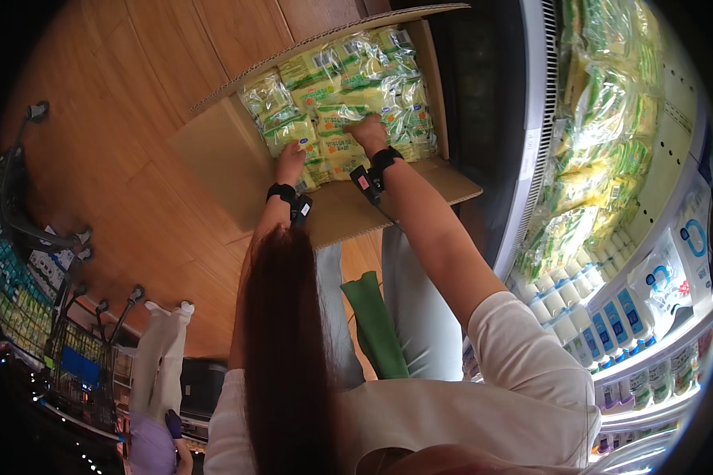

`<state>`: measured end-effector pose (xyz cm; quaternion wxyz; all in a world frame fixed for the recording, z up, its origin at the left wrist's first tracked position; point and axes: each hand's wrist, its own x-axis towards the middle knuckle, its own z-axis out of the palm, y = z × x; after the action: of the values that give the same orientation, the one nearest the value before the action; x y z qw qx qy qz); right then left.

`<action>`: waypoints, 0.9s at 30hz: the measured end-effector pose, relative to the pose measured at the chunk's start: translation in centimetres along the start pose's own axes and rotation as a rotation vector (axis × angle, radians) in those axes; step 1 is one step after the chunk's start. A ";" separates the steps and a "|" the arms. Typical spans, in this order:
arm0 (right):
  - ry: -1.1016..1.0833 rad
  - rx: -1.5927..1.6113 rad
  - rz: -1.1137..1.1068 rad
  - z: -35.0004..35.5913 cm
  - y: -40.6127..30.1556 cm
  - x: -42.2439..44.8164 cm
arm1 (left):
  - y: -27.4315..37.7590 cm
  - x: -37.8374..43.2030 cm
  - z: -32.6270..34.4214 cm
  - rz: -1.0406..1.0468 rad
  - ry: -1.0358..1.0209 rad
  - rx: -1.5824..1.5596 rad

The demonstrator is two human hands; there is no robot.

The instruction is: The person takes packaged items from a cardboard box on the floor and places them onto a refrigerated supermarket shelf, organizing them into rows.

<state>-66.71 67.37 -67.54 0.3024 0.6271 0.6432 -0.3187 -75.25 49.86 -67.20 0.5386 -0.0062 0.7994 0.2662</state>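
Observation:
An open cardboard box [214, 160] stands before me, filled with rows of yellow-green plastic-wrapped packs [341, 116]. My left hand [291, 160] rests at a pack near the box's near left part; its fingers are partly hidden, so a grip cannot be made out. Farther right, my right hand [368, 132] lies on the middle packs with its fingers bent; whether it holds one does not show. Each wrist wears a black strap with a small device. Long hair hangs over part of my left forearm. Below the box, a green cloth-like strip [375, 326] hangs between my legs.
At the right, a lit refrigerated shelf [535, 119] carries similar packs [600, 148], white bottles [600, 326] and other goods. Wheeled metal carts [83, 332] stand at the left on the wood-look floor [136, 196]. Another person [160, 368] is at the lower left, with a dark glove.

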 end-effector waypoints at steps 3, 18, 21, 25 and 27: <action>0.130 0.205 -0.011 3.3 -1.3 -3.4 | -3.6 1.5 2.0 0.146 -0.065 -0.222; -0.255 0.460 -0.560 -14.1 5.7 -9.5 | 11.8 -7.4 -0.4 0.250 -0.411 -0.654; -0.432 0.461 -0.627 -26.0 4.7 -12.7 | 20.9 -11.6 -3.4 0.350 -0.769 -0.759; -0.479 -0.136 -0.891 -41.9 -0.5 -20.0 | 36.3 -19.5 -6.3 0.288 -1.361 -0.595; -0.390 0.051 -0.936 -44.7 0.4 -19.4 | 40.8 -21.5 -3.8 0.654 -1.245 -0.137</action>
<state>-65.22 90.73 -24.84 0.2262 0.2075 0.7788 -0.5470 -81.58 77.30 -30.50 0.7866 0.3538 0.2853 0.4180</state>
